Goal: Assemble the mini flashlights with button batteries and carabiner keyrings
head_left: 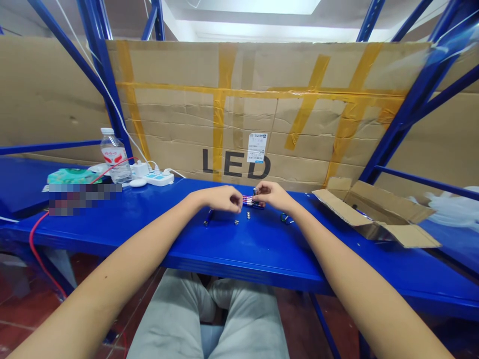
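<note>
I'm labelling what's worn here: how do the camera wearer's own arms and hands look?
The bare left forearm and bare right forearm show no sleeves; the left hand and right hand wear no gloves, and no watch or bracelet shows. A small round spot marks the left forearm.

The left arm [130, 267] and right arm [346, 264], both bare, reach far and converge. The left grip [225, 198] is palm-down beyond a bent wrist [200, 196], fingers curled; the right grip [275, 196] points left, thumb and forefinger pinched.
</note>
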`<action>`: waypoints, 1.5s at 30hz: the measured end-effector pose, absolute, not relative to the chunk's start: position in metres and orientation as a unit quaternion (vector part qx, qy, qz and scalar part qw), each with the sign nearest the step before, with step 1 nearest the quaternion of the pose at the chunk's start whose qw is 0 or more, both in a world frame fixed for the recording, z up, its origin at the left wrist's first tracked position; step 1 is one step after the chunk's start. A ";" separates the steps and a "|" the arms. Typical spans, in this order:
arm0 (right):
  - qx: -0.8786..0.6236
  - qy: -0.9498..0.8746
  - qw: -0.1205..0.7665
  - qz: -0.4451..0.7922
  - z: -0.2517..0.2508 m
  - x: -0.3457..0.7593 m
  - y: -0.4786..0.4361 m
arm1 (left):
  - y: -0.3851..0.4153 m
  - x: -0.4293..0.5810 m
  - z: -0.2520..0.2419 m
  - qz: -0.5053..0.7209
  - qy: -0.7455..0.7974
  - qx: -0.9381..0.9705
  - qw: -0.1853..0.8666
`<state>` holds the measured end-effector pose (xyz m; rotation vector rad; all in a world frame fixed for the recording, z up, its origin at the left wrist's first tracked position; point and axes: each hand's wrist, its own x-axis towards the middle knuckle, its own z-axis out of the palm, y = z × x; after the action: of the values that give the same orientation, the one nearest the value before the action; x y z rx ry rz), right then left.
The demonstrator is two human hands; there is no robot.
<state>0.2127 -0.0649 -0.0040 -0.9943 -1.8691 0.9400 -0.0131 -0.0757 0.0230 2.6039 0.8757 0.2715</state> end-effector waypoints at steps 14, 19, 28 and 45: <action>-0.394 -0.787 0.394 0.266 -0.007 0.212 -0.062 | -0.074 -0.004 0.011 0.292 0.332 0.878 0.184; -0.362 -0.804 0.395 0.256 -0.008 0.207 -0.065 | -0.071 0.006 0.004 0.441 0.343 0.806 0.195; -0.336 -0.815 0.447 0.154 -0.014 0.198 -0.065 | -0.065 0.008 -0.002 0.440 0.317 0.762 0.352; -0.352 -0.801 0.454 0.169 -0.010 0.192 -0.075 | -0.064 0.007 -0.001 0.432 0.260 0.783 0.363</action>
<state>0.1922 -0.0751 -0.0103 -0.8688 -1.9759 0.4174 0.0070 -0.0642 -0.0008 2.0155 0.6704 1.1130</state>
